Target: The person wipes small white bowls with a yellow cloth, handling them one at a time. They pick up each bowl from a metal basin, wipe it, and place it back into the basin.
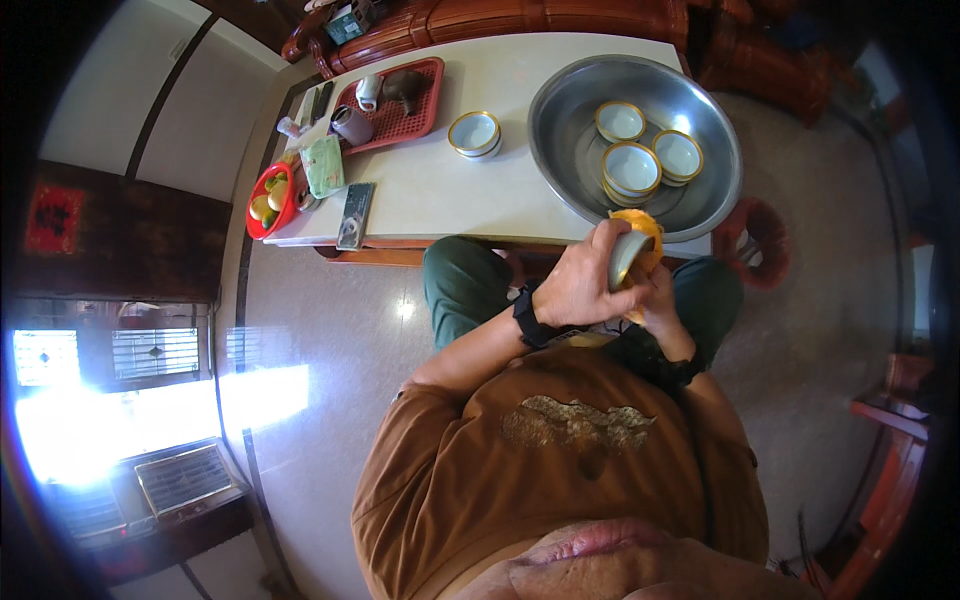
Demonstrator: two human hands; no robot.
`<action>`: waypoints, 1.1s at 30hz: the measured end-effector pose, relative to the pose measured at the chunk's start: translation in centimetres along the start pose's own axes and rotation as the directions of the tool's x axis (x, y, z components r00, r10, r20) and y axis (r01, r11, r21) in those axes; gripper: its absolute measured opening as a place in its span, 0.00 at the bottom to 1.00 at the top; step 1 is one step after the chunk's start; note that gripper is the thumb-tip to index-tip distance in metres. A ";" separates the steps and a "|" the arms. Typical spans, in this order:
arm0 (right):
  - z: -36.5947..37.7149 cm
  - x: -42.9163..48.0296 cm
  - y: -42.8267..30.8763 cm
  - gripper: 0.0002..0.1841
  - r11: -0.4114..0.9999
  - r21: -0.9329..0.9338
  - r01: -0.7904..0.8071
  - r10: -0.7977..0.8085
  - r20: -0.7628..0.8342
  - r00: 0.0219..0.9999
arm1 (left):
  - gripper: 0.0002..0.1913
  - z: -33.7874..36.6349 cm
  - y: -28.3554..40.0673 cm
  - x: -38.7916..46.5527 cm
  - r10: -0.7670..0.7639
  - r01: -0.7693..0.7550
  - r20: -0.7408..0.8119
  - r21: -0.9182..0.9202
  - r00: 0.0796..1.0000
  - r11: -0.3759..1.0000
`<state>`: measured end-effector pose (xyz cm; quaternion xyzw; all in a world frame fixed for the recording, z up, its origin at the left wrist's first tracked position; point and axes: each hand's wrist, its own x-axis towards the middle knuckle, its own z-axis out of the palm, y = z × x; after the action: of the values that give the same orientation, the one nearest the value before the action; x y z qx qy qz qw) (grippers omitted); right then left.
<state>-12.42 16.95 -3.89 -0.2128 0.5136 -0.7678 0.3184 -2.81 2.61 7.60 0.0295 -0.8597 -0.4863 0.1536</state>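
Note:
My left hand (pixel 589 281) grips a white bowl (pixel 627 259) with a gold rim, tilted on its side above my lap. Around the bowl's far side is a yellow-orange cloth (pixel 645 229), held by my right hand (pixel 660 300), which the bowl and cloth partly hide. Just beyond my hands, a large round metal basin (pixel 551 176) on the table holds several gold-rimmed bowls (pixel 631 169), some of them stacked. To the basin's left, more such bowls (pixel 475 133) stand stacked on the tabletop.
The pale table (pixel 420 202) also bears a red perforated tray (pixel 427 112) with a mug (pixel 368 93) and a dark pot (pixel 403 86), a red basket of fruit (pixel 286 217), a green packet (pixel 323 166) and a dark flat box (pixel 355 217). A red stool (pixel 772 244) stands right of it.

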 end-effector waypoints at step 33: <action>0.9 0.2 0.0 0.17 0.961 -0.265 -0.080 0.009 -0.255 0.967 | 0.37 1.6 -0.4 -0.5 0.396 -0.344 -0.115 0.320 0.911 0.883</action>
<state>-11.96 16.27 -3.60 -0.1440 0.6556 -0.7028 0.2355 -2.87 3.79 6.36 -0.0703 -0.8946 -0.3106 0.3135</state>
